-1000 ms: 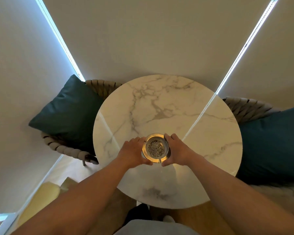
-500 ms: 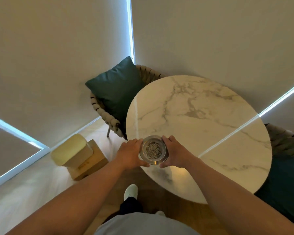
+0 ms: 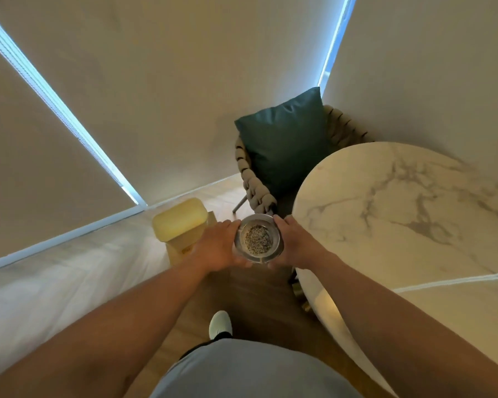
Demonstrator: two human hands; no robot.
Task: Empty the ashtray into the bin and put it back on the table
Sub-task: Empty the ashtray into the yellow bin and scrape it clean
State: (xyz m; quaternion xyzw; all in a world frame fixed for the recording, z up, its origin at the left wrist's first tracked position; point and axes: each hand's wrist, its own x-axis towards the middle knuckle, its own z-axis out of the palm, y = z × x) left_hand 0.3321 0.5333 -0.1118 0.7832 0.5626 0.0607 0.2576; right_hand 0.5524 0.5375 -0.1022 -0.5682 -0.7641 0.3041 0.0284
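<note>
I hold a round metal ashtray [image 3: 258, 239] level between both hands, grey ash heaped in its middle. My left hand [image 3: 217, 248] grips its left side and my right hand [image 3: 298, 245] grips its right side. The ashtray is off the round marble table [image 3: 400, 214], in the air just left of the table's edge above the wooden floor. Ahead and to the left, on the floor, stands a bin [image 3: 181, 225] with a closed pale yellow lid, partly hidden behind my left hand.
A woven chair [image 3: 256, 185] with a dark green cushion [image 3: 285, 145] stands behind the ashtray, close to the table. Walls with blinds close off the corner. My white shoe [image 3: 219, 324] is on the floor below my hands.
I have lifted the ashtray off the table and turned left with it. The table has slid to the right of view and the yellow-lidded bin has come close in front.
</note>
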